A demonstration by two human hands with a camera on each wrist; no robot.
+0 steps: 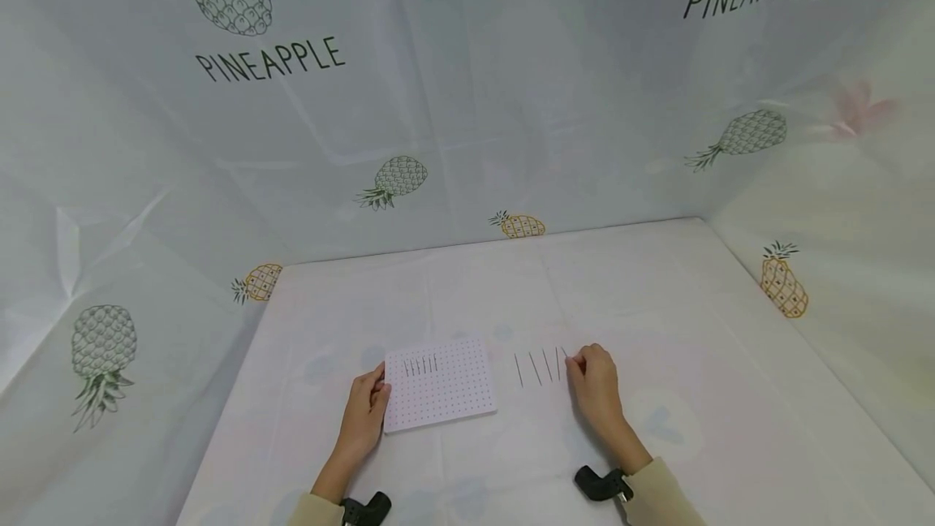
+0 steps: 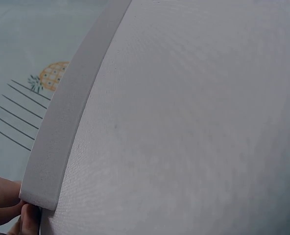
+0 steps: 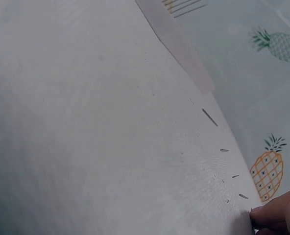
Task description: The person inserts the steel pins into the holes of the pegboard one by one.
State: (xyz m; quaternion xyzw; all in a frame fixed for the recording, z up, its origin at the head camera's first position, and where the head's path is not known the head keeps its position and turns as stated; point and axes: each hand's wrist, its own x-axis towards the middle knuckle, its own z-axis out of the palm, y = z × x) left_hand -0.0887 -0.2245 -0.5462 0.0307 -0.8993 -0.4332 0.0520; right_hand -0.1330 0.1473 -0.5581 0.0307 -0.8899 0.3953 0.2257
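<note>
A white board (image 1: 445, 396) dotted with rows of small holes lies on the table. Several thin dark sticks (image 1: 420, 365) stand upright in its upper left part; the left wrist view shows these sticks (image 2: 20, 117) rising behind the board's edge (image 2: 57, 147). My left hand (image 1: 361, 416) grips the board at its left side, thumb and fingers at the edge. Right of the board, several loose thin dark sticks (image 1: 535, 368) lie in a row. At the row's right end, my right hand (image 1: 597, 388) pinches a thin dark stick (image 1: 564, 351), its lower part hidden by the fingers.
A white cloth covers the table (image 1: 628, 291). Upright sheets printed with pineapples (image 1: 400, 177) enclose the back and both sides. Each wrist carries a black camera mount, one (image 1: 368, 510) on the left and another (image 1: 601, 484) on the right.
</note>
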